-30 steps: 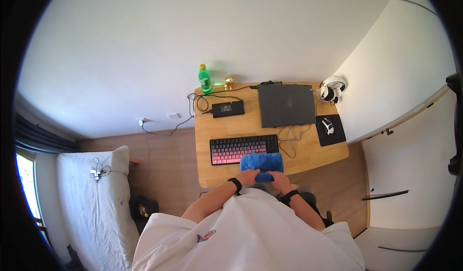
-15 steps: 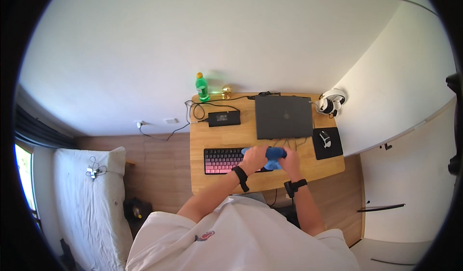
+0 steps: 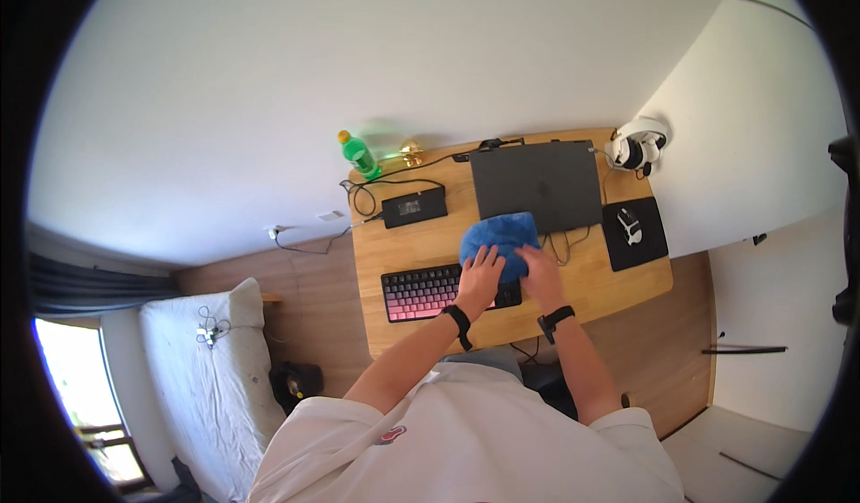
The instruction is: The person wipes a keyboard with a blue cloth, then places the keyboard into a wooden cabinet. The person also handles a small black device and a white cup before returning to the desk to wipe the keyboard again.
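A fluffy blue cloth [image 3: 502, 239] is spread between my hands, overlapping the near edge of the closed dark laptop [image 3: 537, 180] from this view. My left hand [image 3: 482, 277] grips its lower left part, the fingers fanned over the front and the thumb hidden. At the lower right edge, my right hand [image 3: 541, 279] pinches the cloth, its fingertips partly hidden. Behind the cloth and my left hand lies a black keyboard with keys shading to pink [image 3: 421, 293]. Whether the cloth touches the laptop or keyboard, I cannot tell.
On the wooden desk [image 3: 457, 250] are a black power adapter [image 3: 414, 207] with cables, a green bottle [image 3: 360, 157] and a gold ornament [image 3: 410, 152]. To the right are white headphones [image 3: 638, 149] and a white mouse [image 3: 630, 226] on a black pad [image 3: 651, 250]. A bed [image 3: 202, 369] stands left.
The blue cloth was bunched up between my hands and is now opened out wider, reaching toward the laptop. My left-hand fingers have spread over it. The whole view has tilted.
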{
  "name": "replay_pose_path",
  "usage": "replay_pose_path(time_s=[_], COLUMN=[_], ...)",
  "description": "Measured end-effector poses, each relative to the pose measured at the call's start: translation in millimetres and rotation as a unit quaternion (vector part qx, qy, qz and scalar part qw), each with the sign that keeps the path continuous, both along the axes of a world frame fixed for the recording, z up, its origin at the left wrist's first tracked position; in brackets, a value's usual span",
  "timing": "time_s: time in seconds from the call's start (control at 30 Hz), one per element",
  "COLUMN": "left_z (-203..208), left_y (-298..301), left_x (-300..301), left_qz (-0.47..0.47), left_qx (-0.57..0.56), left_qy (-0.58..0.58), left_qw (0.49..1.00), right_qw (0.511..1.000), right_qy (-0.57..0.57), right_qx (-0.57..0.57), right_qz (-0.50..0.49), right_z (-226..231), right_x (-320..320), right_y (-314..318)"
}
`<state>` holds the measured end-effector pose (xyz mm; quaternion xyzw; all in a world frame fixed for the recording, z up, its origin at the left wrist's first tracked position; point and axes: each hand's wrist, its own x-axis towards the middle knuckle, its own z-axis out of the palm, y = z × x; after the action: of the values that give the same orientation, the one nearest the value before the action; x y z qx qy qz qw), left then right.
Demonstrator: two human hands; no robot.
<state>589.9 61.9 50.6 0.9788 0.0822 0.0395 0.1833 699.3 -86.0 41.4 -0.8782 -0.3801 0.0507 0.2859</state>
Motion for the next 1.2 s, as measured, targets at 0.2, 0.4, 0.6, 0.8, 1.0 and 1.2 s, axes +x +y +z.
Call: replay_pose_path(time_s=[0.2,0.4,0.6,0.8,1.0,1.2], left_z=[-41.4,-51.0,-50.4,-49.1,-59.3,-62.0], left_y=[-27.2,-18.4,-28.1,-34.5,-33.3,-37.2], left_x=[-38.4,-43.7,-58.1,-69.8,-86.4,-103.8], left_qz=[-0.024,-0.034,-0.03,-0.066,-0.068,-0.089], left_qx=[-0.001,-0.012,-0.05,-0.05,-0.079,-0.07], left_qy=[0.07,0.058,0.074,0.093,0.065,0.06], left_qw=[0.997,0.998,0.996,0.992,0.992,0.992], right_qw=[0.998,0.998,0.998,0.996,0.996,0.997], right_qy=[0.005,0.023,-0.007,-0.013,-0.015,0.009], right_qx=[-0.054,-0.029,-0.052,-0.046,-0.047,-0.044], right_qz=[-0.02,-0.052,-0.044,-0.071,-0.076,-0.06], right_z=[-50.8,-58.7,-54.6,-66.3,-59.2,-69.7], right_x=[-49.5,-60.7,-78.7,-97.6,-118.1,-138.3], right_y=[-30.1,-26.7,-35.9,-46.8,-49.7,-64.2])
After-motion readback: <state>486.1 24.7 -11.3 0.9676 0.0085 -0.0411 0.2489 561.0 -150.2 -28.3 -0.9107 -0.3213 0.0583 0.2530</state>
